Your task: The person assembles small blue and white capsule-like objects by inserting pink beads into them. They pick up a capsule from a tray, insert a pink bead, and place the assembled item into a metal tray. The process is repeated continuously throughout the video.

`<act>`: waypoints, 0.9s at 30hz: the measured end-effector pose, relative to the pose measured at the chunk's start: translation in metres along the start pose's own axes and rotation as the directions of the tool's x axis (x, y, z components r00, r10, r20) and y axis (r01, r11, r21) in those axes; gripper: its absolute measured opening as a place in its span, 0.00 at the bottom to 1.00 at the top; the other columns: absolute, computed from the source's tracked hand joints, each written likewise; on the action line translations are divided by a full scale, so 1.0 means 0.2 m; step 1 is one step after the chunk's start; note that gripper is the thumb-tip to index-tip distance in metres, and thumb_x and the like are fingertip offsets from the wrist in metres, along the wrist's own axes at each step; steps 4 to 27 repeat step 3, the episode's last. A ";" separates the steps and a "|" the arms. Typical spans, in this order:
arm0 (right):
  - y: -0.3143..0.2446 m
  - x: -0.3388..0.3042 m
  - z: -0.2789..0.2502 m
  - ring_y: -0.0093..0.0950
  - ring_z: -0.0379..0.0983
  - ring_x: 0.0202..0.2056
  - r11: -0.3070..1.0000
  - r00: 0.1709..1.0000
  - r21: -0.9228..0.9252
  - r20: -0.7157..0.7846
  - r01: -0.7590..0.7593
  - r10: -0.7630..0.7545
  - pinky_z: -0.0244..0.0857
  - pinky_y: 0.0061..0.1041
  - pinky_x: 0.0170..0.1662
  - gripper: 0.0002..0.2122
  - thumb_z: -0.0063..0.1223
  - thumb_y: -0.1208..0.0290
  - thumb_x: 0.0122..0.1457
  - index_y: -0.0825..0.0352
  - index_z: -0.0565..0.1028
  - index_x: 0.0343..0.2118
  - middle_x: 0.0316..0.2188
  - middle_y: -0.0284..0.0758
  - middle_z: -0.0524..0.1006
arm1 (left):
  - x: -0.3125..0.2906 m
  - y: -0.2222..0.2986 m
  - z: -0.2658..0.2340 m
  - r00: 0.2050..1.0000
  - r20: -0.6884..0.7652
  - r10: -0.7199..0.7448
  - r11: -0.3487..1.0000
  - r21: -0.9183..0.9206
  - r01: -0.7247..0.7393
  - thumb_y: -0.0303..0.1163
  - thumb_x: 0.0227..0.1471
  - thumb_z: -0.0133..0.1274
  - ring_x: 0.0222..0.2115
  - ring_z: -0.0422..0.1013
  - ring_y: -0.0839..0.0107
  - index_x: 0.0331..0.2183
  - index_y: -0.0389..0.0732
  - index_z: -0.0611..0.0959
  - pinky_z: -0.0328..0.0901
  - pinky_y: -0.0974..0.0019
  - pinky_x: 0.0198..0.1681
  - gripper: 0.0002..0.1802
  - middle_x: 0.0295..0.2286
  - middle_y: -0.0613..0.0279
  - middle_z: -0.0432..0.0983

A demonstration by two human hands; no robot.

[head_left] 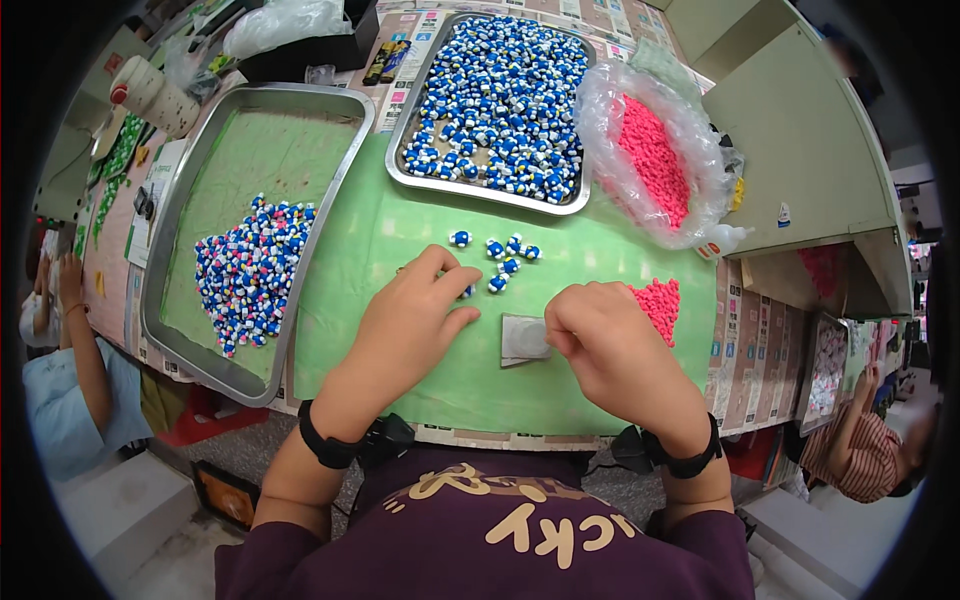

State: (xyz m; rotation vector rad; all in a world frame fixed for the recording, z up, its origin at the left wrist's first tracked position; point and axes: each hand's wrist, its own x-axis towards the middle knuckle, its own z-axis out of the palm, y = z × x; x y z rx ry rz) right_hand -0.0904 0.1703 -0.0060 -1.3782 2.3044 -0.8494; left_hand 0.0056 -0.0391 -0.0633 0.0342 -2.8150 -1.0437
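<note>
My left hand [415, 315] is over the green mat, its fingers curled around a small blue-and-white piece [468, 292], partly hidden by the fingers. Several similar blue pieces with white ends [505, 265] lie loose just beyond those fingertips. My right hand [612, 345] is closed, with thumb and fingers pressed together at the right edge of a small grey square block [522, 340]. What its fingertips grip, if anything, is hidden. A heap of tiny pink pieces [658, 308] lies right behind the right hand.
A metal tray [590, 190] full of blue-and-white pieces stands at the far middle. Another metal tray [160, 270] on the left holds a pile with pink bits. A clear bag [603, 110] of pink pieces and a small white bottle [722, 238] sit beside a cabinet [800, 130].
</note>
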 end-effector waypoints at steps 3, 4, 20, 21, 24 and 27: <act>-0.01 0.01 0.01 0.37 0.67 0.32 0.996 1.000 -0.089 0.022 0.007 -0.005 0.58 0.33 0.41 0.09 0.49 0.86 0.45 0.64 0.66 0.26 0.26 0.35 0.70 | 0.01 -0.02 0.01 0.997 0.068 -0.027 1.000 -0.004 0.028 0.28 0.48 0.60 0.35 0.73 0.62 0.43 0.38 0.78 0.69 0.62 0.38 0.18 0.37 0.56 0.72; -0.01 0.01 0.01 0.37 0.67 0.32 0.996 1.000 -0.089 0.022 0.007 -0.005 0.58 0.33 0.41 0.09 0.49 0.86 0.45 0.64 0.66 0.26 0.26 0.35 0.70 | 0.01 -0.02 0.01 0.997 0.068 -0.027 1.000 -0.004 0.028 0.28 0.48 0.60 0.35 0.73 0.62 0.43 0.38 0.78 0.69 0.62 0.38 0.18 0.37 0.56 0.72; -0.01 0.01 0.01 0.37 0.67 0.32 0.996 1.000 -0.089 0.022 0.007 -0.005 0.58 0.33 0.41 0.09 0.49 0.86 0.45 0.64 0.66 0.26 0.26 0.35 0.70 | 0.01 -0.02 0.01 0.997 0.068 -0.027 1.000 -0.004 0.028 0.28 0.48 0.60 0.35 0.73 0.62 0.43 0.38 0.78 0.69 0.62 0.38 0.18 0.37 0.56 0.72; -0.01 0.01 0.01 0.37 0.67 0.32 0.996 1.000 -0.089 0.022 0.007 -0.005 0.58 0.33 0.41 0.09 0.49 0.86 0.45 0.64 0.66 0.26 0.26 0.35 0.70 | 0.01 -0.02 0.01 0.997 0.068 -0.027 1.000 -0.004 0.028 0.28 0.48 0.60 0.35 0.73 0.62 0.43 0.38 0.78 0.69 0.62 0.38 0.18 0.37 0.56 0.72; -0.01 0.01 0.01 0.37 0.67 0.32 0.996 1.000 -0.089 0.022 0.007 -0.005 0.58 0.33 0.41 0.09 0.49 0.86 0.45 0.64 0.66 0.26 0.26 0.35 0.70 | 0.01 -0.02 0.01 0.997 0.068 -0.027 1.000 -0.004 0.028 0.28 0.48 0.60 0.35 0.73 0.62 0.43 0.38 0.78 0.69 0.62 0.38 0.18 0.37 0.56 0.72; -0.01 0.01 0.01 0.37 0.67 0.32 0.996 1.000 -0.089 0.022 0.007 -0.005 0.58 0.33 0.41 0.09 0.49 0.86 0.45 0.64 0.66 0.26 0.26 0.35 0.70 | 0.01 -0.02 0.01 0.997 0.068 -0.027 1.000 -0.004 0.028 0.28 0.48 0.60 0.35 0.73 0.62 0.43 0.38 0.78 0.69 0.62 0.38 0.18 0.37 0.56 0.72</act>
